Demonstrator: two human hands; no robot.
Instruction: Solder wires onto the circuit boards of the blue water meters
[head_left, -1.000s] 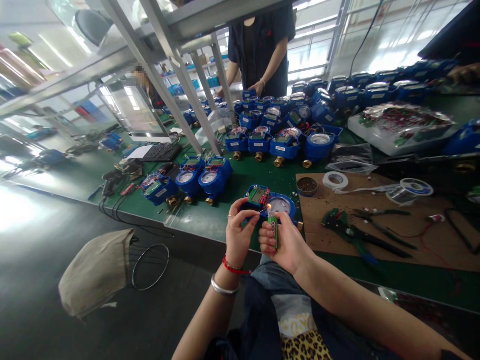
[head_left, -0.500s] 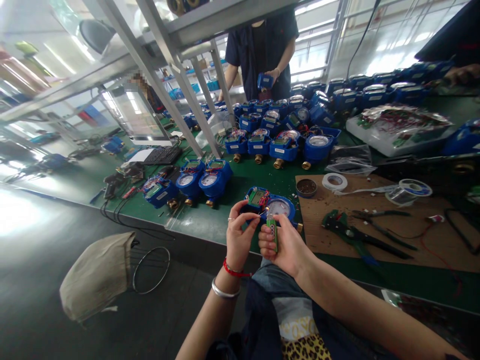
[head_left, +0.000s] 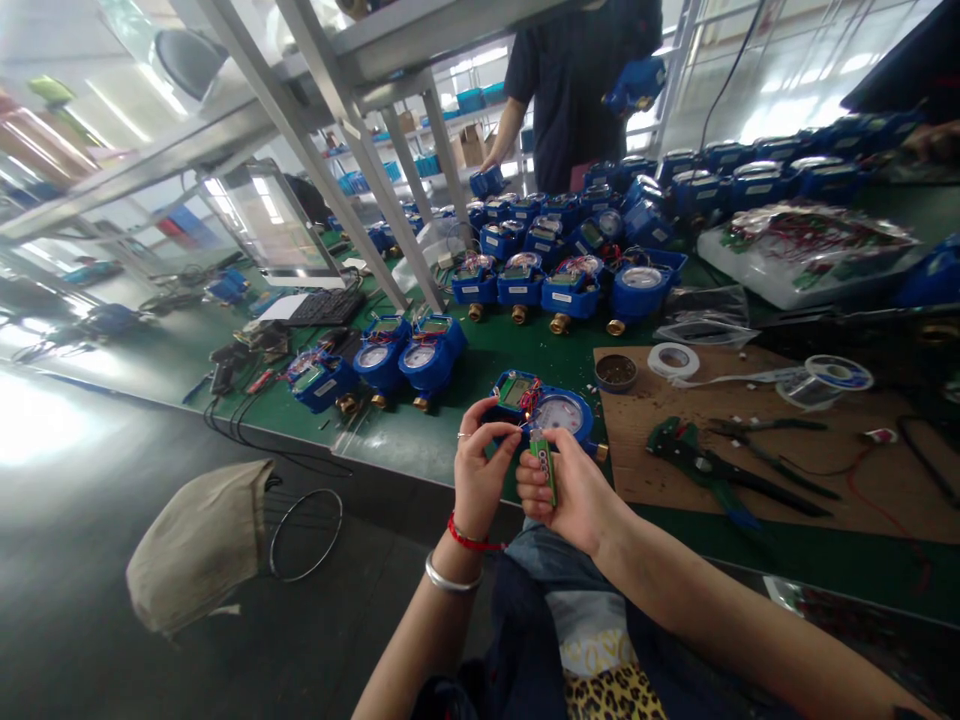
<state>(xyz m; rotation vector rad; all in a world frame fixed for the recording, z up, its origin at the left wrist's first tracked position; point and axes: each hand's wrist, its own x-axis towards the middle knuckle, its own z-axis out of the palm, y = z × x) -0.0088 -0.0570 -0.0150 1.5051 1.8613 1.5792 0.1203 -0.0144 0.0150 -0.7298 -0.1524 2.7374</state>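
My right hand [head_left: 570,495] is closed around a green lighter [head_left: 545,462], held upright just in front of the table edge. My left hand [head_left: 480,470] pinches thin red wires [head_left: 529,400] that run from an open blue water meter [head_left: 547,405] lying on the green table [head_left: 450,440]. Both hands meet close together below that meter, fingertips almost touching at the lighter's top. No flame shows at the lighter. A red cord and a silver bangle sit on my left wrist.
Rows of blue meters [head_left: 525,270] fill the table behind. Cutters and pliers [head_left: 712,465], tape rolls [head_left: 671,358] and a small tin [head_left: 615,372] lie on a cardboard sheet [head_left: 750,440] to the right. A co-worker [head_left: 577,80] stands opposite, lifting a meter. A beige bag [head_left: 199,545] lies on the floor at left.
The lighter's flame seen a second ago is out. My hands have barely shifted. The co-worker across the table has picked up a meter and raised it to the right.
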